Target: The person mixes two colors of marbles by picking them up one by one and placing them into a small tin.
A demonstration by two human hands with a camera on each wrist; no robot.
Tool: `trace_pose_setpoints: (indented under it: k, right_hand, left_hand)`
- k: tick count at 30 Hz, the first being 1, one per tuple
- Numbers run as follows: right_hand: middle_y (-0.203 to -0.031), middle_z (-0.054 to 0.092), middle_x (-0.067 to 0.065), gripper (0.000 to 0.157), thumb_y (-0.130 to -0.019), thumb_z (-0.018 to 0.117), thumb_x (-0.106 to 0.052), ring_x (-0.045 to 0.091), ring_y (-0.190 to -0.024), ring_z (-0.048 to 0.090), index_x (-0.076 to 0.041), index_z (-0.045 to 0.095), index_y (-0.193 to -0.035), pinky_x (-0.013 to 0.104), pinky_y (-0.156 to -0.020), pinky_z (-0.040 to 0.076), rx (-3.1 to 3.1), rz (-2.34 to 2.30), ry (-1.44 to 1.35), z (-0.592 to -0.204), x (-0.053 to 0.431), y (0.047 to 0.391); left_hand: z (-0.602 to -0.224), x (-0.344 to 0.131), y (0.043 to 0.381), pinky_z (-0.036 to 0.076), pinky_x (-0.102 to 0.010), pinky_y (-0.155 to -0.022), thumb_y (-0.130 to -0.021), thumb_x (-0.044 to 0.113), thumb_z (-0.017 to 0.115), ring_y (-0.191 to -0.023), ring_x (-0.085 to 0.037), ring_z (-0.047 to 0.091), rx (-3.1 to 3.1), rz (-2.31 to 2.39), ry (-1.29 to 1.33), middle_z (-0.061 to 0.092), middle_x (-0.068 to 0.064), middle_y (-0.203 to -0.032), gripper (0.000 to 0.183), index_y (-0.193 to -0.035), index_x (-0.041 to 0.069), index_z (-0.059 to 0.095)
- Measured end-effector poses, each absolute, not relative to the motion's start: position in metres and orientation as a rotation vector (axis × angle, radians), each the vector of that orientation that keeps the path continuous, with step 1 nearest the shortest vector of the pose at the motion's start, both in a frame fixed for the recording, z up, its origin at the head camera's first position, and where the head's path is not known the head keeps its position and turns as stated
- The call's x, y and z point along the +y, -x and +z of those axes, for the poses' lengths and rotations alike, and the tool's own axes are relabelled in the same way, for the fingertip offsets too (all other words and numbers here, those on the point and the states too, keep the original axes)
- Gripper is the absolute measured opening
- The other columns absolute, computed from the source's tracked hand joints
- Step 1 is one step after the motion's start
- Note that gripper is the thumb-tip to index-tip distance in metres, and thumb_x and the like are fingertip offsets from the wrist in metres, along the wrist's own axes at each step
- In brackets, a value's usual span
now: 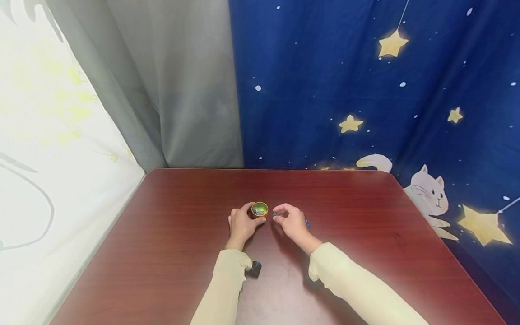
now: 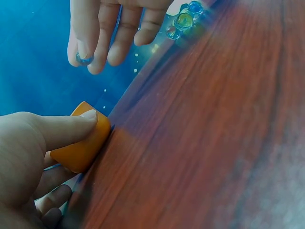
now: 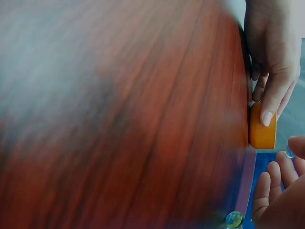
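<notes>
My left hand [image 1: 242, 225] grips a small orange cup [image 2: 86, 145] that stands on the table, thumb on the near side and fingers round the far side. Glass marbles [image 1: 259, 210] lie inside the cup. Just right of the cup, my right hand [image 1: 293, 224] pinches a clear bluish marble [image 2: 85, 60] between thumb and fingertip, above the tabletop. Behind the right hand, several more marbles [image 2: 184, 20] rest on the table; in the head view the hand mostly covers them, leaving only a blue bit in sight.
The dark red wooden table [image 1: 195, 280] reaches back to a grey curtain [image 1: 195, 90] and a blue star-patterned curtain [image 1: 308, 113]. A black device [image 1: 254, 269] sits at the left sleeve cuff. A pale curtain [image 1: 61, 180] hangs along the left side.
</notes>
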State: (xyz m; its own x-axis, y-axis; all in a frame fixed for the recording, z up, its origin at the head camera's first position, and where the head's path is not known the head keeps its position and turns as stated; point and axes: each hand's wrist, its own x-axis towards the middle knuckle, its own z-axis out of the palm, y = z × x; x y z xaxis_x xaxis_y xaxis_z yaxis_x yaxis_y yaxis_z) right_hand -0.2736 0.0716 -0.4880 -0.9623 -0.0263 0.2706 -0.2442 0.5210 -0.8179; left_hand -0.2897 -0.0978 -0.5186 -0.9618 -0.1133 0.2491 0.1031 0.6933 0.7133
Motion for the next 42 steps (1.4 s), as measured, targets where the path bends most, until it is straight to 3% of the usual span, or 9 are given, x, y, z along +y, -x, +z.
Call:
trace_pose_setpoints:
  k: [19,30,42]
  right_hand:
    - [-0.073,0.066,-0.001,0.013,-0.078,0.077,-0.002,0.014,-0.071,0.065,-0.008,0.071,-0.087,0.032,-0.067,0.051,-2.549,1.457,-0.149,-0.501,0.052,0.283]
    - [-0.076,0.068,0.000,0.013,-0.080,0.075,-0.003,0.015,-0.073,0.066,-0.006,0.072,-0.092,0.031,-0.065,0.050,-2.531,1.507,-0.196,-0.502,0.045,0.286]
    - [-0.070,0.066,-0.001,0.011,-0.082,0.073,-0.006,0.010,-0.062,0.058,-0.006,0.071,-0.092,0.028,-0.058,0.046,-2.580,1.441,-0.147,-0.494,0.037,0.289]
  left_hand:
    - [-0.523,-0.099,0.288,0.031,-0.046,-0.088,-0.068,0.034,0.088,-0.102,-0.030,0.050,-2.634,-1.117,-0.013,0.070,-0.009,-0.109,0.065,-0.124,0.010,0.066]
    - [-0.522,-0.100,0.289,0.032,-0.045,-0.084,-0.069,0.039,0.087,-0.099,-0.030,0.050,-2.618,-1.090,0.008,0.070,-0.009,-0.108,0.066,-0.123,0.009,0.067]
    - [-0.519,-0.099,0.290,0.032,-0.045,-0.083,-0.070,0.038,0.087,-0.097,-0.029,0.050,-2.624,-1.099,0.015,0.070,-0.007,-0.107,0.062,-0.123,0.011,0.067]
